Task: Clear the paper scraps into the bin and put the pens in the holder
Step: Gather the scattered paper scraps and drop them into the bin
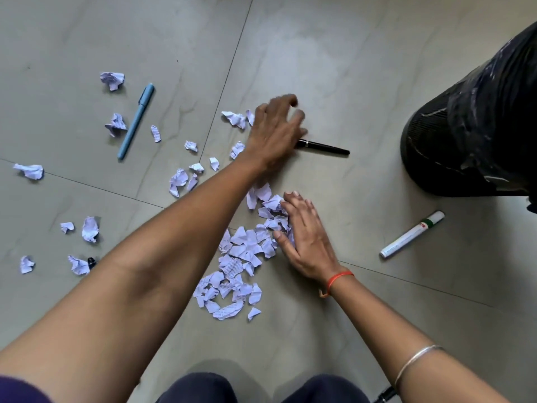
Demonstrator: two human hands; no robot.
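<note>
Left hand (274, 135), fingers (299, 115) spread loose, covers the black pen's (325, 147) left end. The pen runs rightward. Right hand (308, 242) lies flat on scraps (244, 248).

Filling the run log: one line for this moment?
left hand over black pen end; right hand flat on paper scraps; blue pen, white marker on floor

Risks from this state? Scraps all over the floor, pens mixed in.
1. The left hand covers one end of the black pen beside loose scraps; it may get raked up with them and land in the bin.
2. The right hand presses only the main pile; outlying scraps around the blue pen lie far left and are easily missed.
</note>
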